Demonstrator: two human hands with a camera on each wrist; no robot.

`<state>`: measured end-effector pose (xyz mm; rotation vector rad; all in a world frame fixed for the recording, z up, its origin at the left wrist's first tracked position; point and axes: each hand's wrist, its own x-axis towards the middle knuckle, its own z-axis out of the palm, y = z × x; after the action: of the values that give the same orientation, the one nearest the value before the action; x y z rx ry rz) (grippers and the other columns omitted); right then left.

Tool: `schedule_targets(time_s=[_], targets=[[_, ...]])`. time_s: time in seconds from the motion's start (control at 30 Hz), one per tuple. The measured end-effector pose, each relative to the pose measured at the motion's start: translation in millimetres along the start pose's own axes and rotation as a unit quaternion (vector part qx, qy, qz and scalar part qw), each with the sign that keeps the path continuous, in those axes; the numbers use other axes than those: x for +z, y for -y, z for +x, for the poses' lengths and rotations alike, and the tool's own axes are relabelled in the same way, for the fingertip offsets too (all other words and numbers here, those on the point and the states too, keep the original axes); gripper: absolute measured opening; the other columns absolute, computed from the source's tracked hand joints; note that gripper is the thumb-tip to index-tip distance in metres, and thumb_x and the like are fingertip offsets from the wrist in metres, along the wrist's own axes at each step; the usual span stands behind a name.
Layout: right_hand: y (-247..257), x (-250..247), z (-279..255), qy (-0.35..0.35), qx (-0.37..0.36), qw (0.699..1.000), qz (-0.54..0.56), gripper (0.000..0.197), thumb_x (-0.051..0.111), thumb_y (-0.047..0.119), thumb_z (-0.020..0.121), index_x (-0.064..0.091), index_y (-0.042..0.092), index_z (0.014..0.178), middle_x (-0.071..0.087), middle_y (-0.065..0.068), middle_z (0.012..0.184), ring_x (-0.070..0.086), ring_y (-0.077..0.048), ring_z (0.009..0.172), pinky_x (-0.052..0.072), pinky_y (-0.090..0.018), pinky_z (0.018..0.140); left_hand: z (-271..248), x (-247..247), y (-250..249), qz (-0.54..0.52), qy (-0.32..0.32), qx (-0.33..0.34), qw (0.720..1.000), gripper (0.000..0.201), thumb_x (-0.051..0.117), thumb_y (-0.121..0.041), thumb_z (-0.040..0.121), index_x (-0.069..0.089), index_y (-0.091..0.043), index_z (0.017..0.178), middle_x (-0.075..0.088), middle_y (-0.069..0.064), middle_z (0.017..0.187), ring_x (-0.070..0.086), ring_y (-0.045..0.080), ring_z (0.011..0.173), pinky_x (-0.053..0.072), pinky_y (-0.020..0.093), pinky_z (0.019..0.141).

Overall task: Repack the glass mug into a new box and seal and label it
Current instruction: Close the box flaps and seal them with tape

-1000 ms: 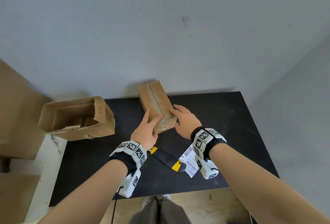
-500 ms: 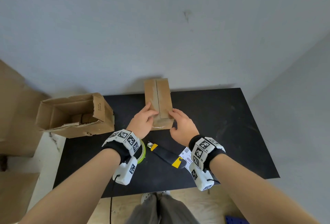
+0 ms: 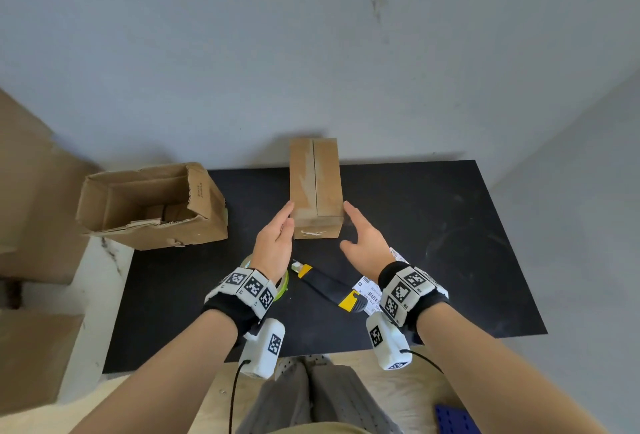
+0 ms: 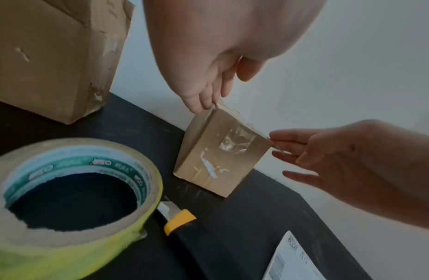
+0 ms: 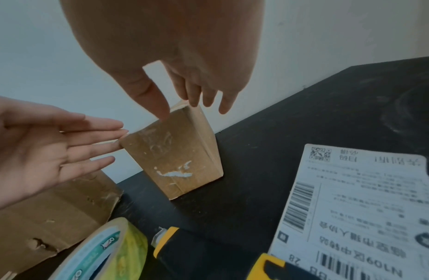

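Note:
A small closed cardboard box (image 3: 316, 187) stands on the black table (image 3: 433, 225), its top seam running away from me. Clear tape remnants show on its near face (image 4: 220, 155) (image 5: 177, 157). My left hand (image 3: 282, 225) is open with straight fingers, whose tips touch the box's near left top corner. My right hand (image 3: 353, 225) is open at the near right corner, thumb tip at the top edge. Neither hand holds anything. No mug is visible. A printed shipping label (image 5: 352, 208) lies under my right wrist.
An open, worn cardboard box (image 3: 152, 205) lies at the table's left edge. A yellow-green tape roll (image 4: 72, 199) sits under my left wrist. A black and yellow utility knife (image 3: 329, 286) lies between my wrists. More cardboard is stacked on the far left.
The small box has been turned from slanted to straight in front of me. Both hands have come off its near end and opened at its sides.

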<state>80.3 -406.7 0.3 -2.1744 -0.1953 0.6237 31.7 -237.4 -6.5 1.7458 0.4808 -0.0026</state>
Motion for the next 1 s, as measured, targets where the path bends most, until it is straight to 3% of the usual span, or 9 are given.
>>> schedule_targets(time_s=[0.1, 0.23, 0.3, 0.4, 0.47, 0.53, 0.6, 0.7, 1.0], targets=[[-2.4, 4.8, 1.5, 0.020, 0.019, 1.000, 0.012, 0.077, 0.049, 0.006, 0.086, 0.012, 0.030, 0.149, 0.049, -0.006, 0.137, 0.043, 0.001, 0.062, 0.044, -0.021, 0.070, 3.4, 2.8, 1.6, -0.071, -0.006, -0.031, 0.997, 0.042, 0.035, -0.018, 0.102, 0.035, -0.014, 0.144, 0.041, -0.003, 0.145, 0.036, 0.006, 0.132, 0.025, 0.027, 0.115], [-3.4, 11.4, 5.2, 0.031, 0.056, 0.998, 0.028, 0.082, 0.046, 0.004, 0.087, 0.001, 0.029, 0.151, 0.059, -0.006, 0.088, 0.042, -0.010, 0.055, 0.038, -0.023, 0.056, 19.1, 6.3, 15.7, -0.116, 0.012, -0.111, 0.987, 0.054, 0.038, -0.045, 0.098, 0.034, -0.019, 0.145, 0.039, -0.005, 0.148, 0.034, 0.007, 0.136, 0.023, 0.030, 0.117], [-4.4, 15.5, 8.0, 0.039, 0.061, 0.997, 0.027, 0.083, 0.043, 0.002, 0.087, -0.003, 0.028, 0.151, 0.058, -0.008, 0.085, 0.041, -0.010, 0.054, 0.035, -0.021, 0.053, 23.0, 9.4, 20.5, -0.137, 0.006, -0.163, 0.977, 0.056, 0.039, -0.049, 0.096, 0.033, -0.022, 0.145, 0.039, -0.005, 0.148, 0.034, 0.009, 0.136, 0.022, 0.028, 0.116], [-6.4, 13.1, 13.5, 0.059, 0.063, 0.996, -0.005, 0.080, 0.036, -0.005, 0.086, 0.000, 0.024, 0.151, 0.058, -0.013, 0.109, 0.050, -0.012, 0.066, 0.041, -0.021, 0.059, 16.2, 8.4, 18.5, -0.161, 0.028, -0.121, 0.979, 0.045, 0.037, -0.026, 0.102, 0.033, -0.015, 0.145, 0.044, -0.002, 0.142, 0.040, 0.011, 0.131, 0.030, 0.029, 0.113], [-10.5, 5.7, 16.8, 0.058, 0.059, 0.995, -0.046, 0.076, 0.034, -0.007, 0.086, 0.009, 0.023, 0.151, 0.047, -0.010, 0.137, 0.057, -0.020, 0.105, 0.048, -0.027, 0.085, 14.9, -1.6, 18.7, -0.120, 0.018, -0.091, 0.988, 0.038, 0.038, -0.011, 0.101, 0.043, -0.008, 0.139, 0.052, 0.003, 0.134, 0.047, 0.011, 0.124, 0.037, 0.029, 0.107], [-15.1, -4.3, 21.5, 0.028, 0.033, 0.996, -0.082, 0.069, 0.035, -0.006, 0.089, 0.022, 0.024, 0.149, 0.042, -0.007, 0.145, 0.047, -0.024, 0.127, 0.040, -0.028, 0.102, 22.2, -14.4, 25.8, -0.013, 0.007, -0.049, 0.999, 0.036, 0.042, 0.000, 0.097, 0.053, -0.005, 0.131, 0.058, 0.008, 0.127, 0.056, 0.016, 0.117, 0.042, 0.034, 0.104], [-15.9, -14.3, 27.7, -0.011, -0.015, 0.996, -0.086, 0.060, 0.040, -0.001, 0.093, 0.031, 0.026, 0.146, 0.046, -0.004, 0.143, 0.046, -0.021, 0.129, 0.037, -0.028, 0.106, 30.4, -26.7, 29.0, 0.083, 0.005, -0.008, 0.996, 0.036, 0.047, 0.003, 0.094, 0.058, -0.008, 0.126, 0.064, 0.010, 0.121, 0.062, 0.018, 0.109, 0.047, 0.040, 0.101], [-11.2, -28.6, 36.4, -0.013, -0.083, 0.986, -0.143, 0.055, 0.053, 0.009, 0.093, 0.038, 0.028, 0.142, 0.055, -0.003, 0.132, 0.053, -0.019, 0.118, 0.042, -0.031, 0.102, 41.0, -36.4, 22.3, 0.185, 0.004, 0.042, 0.982, 0.040, 0.060, 0.000, 0.087, 0.061, -0.015, 0.125, 0.069, 0.006, 0.113, 0.064, 0.012, 0.100, 0.048, 0.032, 0.098], [-3.7, -35.6, 53.3, 0.006, -0.137, 0.960, -0.245, 0.049, 0.064, 0.017, 0.088, 0.050, 0.019, 0.135, 0.062, -0.004, 0.118, 0.057, -0.021, 0.109, 0.047, -0.038, 0.096, 49.6, -38.6, -2.1, 0.191, 0.081, 0.083, 0.975, 0.057, 0.076, -0.008, 0.075, 0.057, -0.015, 0.128, 0.068, 0.008, 0.114, 0.067, 0.015, 0.101, 0.049, 0.033, 0.098]])
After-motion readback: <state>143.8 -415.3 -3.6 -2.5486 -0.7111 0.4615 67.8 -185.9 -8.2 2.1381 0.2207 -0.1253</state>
